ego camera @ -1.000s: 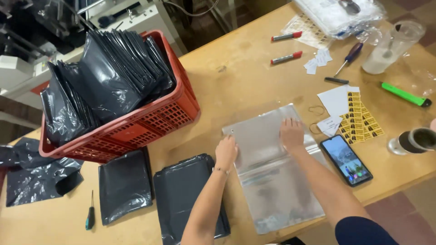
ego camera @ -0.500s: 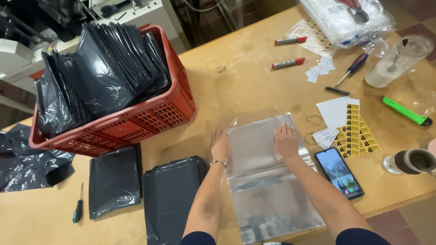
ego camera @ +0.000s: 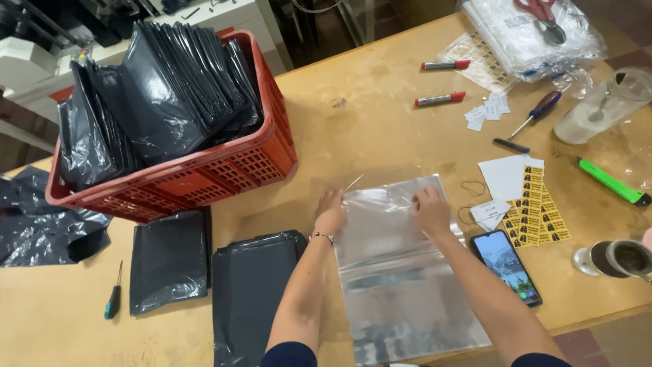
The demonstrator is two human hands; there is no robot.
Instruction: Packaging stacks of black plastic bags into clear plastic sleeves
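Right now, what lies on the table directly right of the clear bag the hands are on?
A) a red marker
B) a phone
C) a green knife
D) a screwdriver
B: the phone lies screen up just right of the clear bag, beside the right hand wrist; the left hand is at the bag's top left corner.

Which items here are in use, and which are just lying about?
In use: left hand and right hand, both at the top edge of the clear bag.

Lying about: red crate, phone, markers, green knife, sticker sheet, small screwdriver.
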